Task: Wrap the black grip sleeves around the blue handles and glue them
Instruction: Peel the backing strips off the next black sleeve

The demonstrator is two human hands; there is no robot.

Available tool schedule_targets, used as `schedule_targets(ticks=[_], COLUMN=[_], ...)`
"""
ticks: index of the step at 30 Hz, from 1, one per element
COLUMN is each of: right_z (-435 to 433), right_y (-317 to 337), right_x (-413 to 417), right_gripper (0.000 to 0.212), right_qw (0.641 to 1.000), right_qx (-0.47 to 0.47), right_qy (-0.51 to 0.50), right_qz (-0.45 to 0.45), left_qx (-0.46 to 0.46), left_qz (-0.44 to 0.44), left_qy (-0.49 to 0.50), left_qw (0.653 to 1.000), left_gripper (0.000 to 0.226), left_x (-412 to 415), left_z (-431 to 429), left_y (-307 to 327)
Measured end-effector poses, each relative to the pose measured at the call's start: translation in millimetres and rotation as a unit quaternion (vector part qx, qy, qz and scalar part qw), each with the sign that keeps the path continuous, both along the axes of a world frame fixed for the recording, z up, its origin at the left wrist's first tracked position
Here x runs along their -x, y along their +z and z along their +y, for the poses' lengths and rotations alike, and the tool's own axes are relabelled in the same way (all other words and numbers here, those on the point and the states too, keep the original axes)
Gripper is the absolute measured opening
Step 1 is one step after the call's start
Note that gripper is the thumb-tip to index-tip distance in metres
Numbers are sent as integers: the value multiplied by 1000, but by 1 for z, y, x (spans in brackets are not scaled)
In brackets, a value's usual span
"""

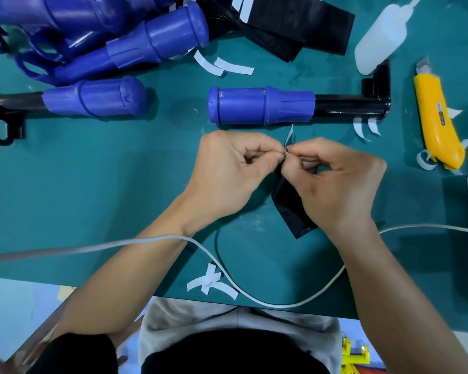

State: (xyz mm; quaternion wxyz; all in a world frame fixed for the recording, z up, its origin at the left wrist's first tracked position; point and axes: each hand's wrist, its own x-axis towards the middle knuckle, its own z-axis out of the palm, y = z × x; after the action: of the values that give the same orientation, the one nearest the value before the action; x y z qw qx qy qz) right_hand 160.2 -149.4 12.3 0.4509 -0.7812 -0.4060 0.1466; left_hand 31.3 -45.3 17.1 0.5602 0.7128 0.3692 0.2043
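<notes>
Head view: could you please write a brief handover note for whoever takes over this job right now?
The left hand and right hand both pinch the top edge of one black grip sleeve, seemingly peeling its white backing strip.
Nearest blue handle lies just beyond the hands; spare sleeves at top, glue bottle to the right of them.
Done: sleeve picked up.
To do: finish peeling, wrap it round the handle, glue it; more handles wait in the pile at top left.
</notes>
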Motion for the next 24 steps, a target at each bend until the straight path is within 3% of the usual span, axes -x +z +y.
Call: schedule_targets(ticks=[8, 19, 24], right_z=[3, 6, 6], right_y=[1, 0, -3], right_x=[-4, -5, -4], right_gripper=[8, 12, 14], right_qw=[999, 996, 995], right_qx=[-1, -5, -8], right_qy=[5, -10, -4], right_qz=[41, 85, 103], left_qx=[-24, -218, -231], left_qz=[13, 57, 57], left_qy=[21, 20, 37], left_qw=[999, 974, 970], left_gripper=[21, 14, 12], left_x=[-1, 2, 1], left_z=[-1, -13, -15], left_y=[-3, 1, 2])
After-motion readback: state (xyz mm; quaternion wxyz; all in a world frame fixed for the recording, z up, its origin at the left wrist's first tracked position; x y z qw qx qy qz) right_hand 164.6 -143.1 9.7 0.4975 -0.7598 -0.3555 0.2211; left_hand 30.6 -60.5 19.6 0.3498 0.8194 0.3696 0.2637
